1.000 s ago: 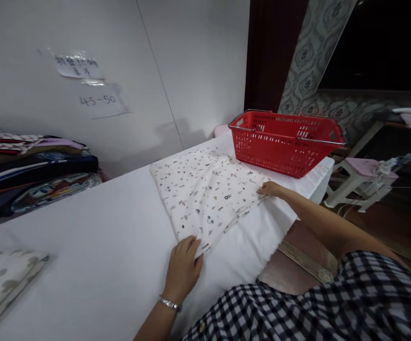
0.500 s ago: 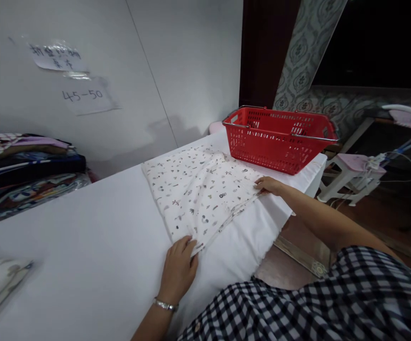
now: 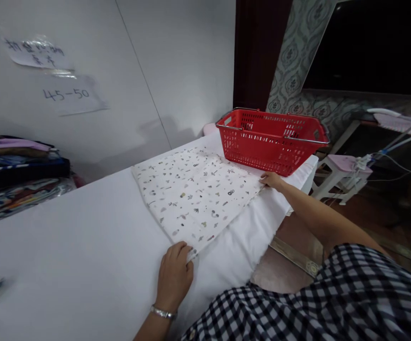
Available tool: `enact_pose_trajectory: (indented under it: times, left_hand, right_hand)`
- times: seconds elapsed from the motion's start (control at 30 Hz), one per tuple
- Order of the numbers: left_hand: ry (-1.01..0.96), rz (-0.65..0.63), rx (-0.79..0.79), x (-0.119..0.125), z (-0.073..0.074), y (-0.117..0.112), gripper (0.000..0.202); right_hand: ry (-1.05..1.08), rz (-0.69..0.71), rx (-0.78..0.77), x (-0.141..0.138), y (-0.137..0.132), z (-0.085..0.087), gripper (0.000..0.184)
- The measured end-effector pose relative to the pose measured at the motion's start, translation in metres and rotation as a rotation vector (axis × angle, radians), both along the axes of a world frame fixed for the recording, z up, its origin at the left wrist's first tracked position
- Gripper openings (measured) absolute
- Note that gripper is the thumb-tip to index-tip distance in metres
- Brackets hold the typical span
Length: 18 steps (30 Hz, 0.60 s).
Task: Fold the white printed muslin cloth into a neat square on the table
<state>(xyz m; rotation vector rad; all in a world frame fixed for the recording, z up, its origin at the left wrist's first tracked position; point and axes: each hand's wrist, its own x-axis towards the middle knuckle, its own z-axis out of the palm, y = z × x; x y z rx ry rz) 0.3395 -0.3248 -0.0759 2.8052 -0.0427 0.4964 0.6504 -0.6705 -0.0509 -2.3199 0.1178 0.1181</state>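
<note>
- Head view: printed cloth (image 3: 198, 196) appears mostly flattened; slight ripples remain.
- Hands stand apart: left hand (image 3: 174, 272) and right hand (image 3: 272, 180) each pinch one corner.

Cloth (image 3: 194, 192) on table (image 3: 84, 246), left of basket (image 3: 257, 154).

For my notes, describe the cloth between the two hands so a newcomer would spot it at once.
Find the white table. On it, left of the red basket, the cloth lies spread, one near corner at the left hand, the other at the right hand. Its small scattered prints set it apart from the plain white table.
</note>
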Motion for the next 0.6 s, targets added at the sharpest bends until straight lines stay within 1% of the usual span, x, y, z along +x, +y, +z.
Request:
enact_pose_trajectory:
  times: [0.1,0.3,0.47,0.6]
  left_hand:
    - [-0.044,-0.006,-0.028,0.000,0.001,0.001,0.025]
    - [-0.093,-0.008,-0.044,0.001,0.000,-0.001,0.020]
    - [-0.074,0.028,-0.072,-0.001,0.000,-0.005,0.018]
    - [-0.035,0.057,-0.101,0.002,0.003,-0.013,0.016]
  right_hand:
    - [0.001,0.031,-0.159,0.001,-0.005,-0.005,0.023]
    - [-0.055,0.066,-0.432,0.004,-0.004,-0.007,0.023]
    - [-0.024,0.119,-0.556,0.005,-0.005,-0.008,0.024]
    - [-0.026,0.188,-0.592,0.010,-0.006,-0.007,0.016]
